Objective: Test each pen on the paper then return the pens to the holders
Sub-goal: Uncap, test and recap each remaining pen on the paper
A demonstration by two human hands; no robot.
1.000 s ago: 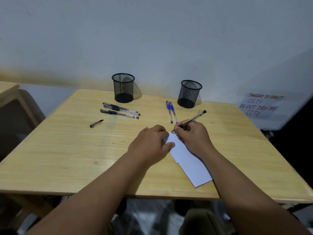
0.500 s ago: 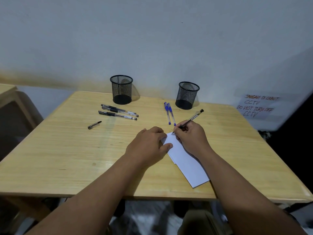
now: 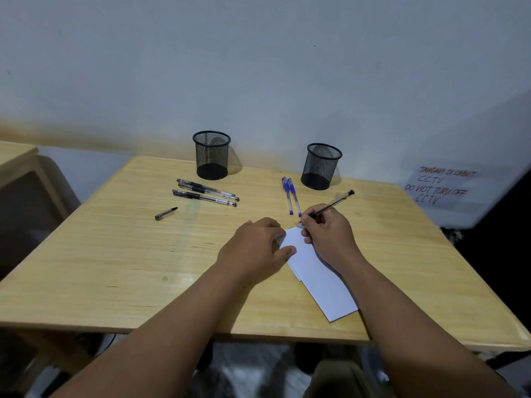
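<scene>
My right hand (image 3: 330,234) grips a black pen (image 3: 334,203), tip down at the far corner of the white paper (image 3: 321,277). My left hand (image 3: 255,251) lies flat on the paper's left edge, fingers apart, pinning it. Three black pens (image 3: 205,192) lie side by side near the left mesh holder (image 3: 211,155). Two blue pens (image 3: 290,195) lie beside the right mesh holder (image 3: 321,166). A loose black cap (image 3: 165,213) rests to the left. Both holders look empty.
The wooden table (image 3: 115,268) stands against a grey wall. A handwritten CCTV notice (image 3: 439,186) hangs on the right. Another table's corner (image 3: 14,156) shows at far left.
The pen in my right hand has shifted slightly at the paper's far corner. My left hand stays pressed on the paper. The view has tilted a little.
</scene>
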